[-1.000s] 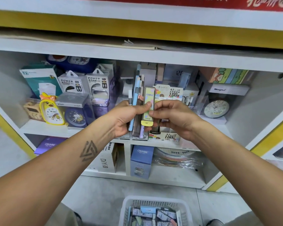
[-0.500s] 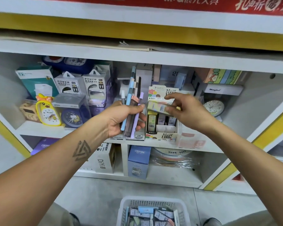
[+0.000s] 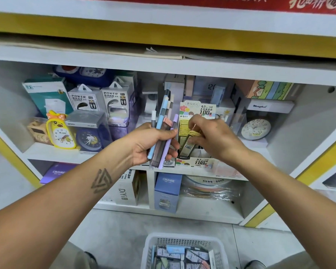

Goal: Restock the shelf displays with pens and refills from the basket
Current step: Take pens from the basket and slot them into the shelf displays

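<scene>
From the head camera we see our left hand [image 3: 144, 146] gripping a bundle of pens [image 3: 161, 136] upright, just in front of the shelf [image 3: 105, 155]. Our right hand [image 3: 211, 136] pinches a yellow lead refill case [image 3: 190, 141] and holds it tilted over the refill display box [image 3: 197, 152], where a row of like cases already stands. The basket [image 3: 182, 251] sits on the floor below, well apart, with packets in it.

The risk we judge here is the tilt — the case could catch on its neighbours and tip them, or drop behind the box. The pens are many for one grip — a loosened finger could let the purple one slide out.
</scene>
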The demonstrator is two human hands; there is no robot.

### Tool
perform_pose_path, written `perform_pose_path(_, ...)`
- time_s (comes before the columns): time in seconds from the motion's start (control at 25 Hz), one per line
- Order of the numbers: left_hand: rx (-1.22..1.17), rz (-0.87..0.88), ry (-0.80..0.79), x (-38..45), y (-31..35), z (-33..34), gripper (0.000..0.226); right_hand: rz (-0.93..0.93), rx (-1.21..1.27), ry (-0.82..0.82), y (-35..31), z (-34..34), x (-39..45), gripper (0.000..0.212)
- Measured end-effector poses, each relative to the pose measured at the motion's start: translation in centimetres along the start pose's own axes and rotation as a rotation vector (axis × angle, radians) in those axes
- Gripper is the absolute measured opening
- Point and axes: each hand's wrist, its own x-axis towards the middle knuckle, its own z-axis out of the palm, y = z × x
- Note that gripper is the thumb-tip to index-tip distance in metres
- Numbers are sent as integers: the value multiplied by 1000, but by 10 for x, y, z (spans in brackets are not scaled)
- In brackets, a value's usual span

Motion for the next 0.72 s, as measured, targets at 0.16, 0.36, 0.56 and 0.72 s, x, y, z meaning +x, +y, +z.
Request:
perform_pose_path(0.16, 15, 8, -25, 1, -2, 1, 10, -88, -40, 74, -6, 6, 4, 10)
perform_pose_path(0.36, 45, -13, -75, 7, -7, 13, 10, 289, 842, 93, -13, -7, 3, 9)
perform_pose_path(0.56, -28, -22, -152, 15, -8, 38, 14, 415, 1054, 182, -2, -19, -8, 7)
perform_pose_path(0.72, -74, -12, -80, 25, -6, 48, 10, 462, 991, 447, 28, -53, -19, 6)
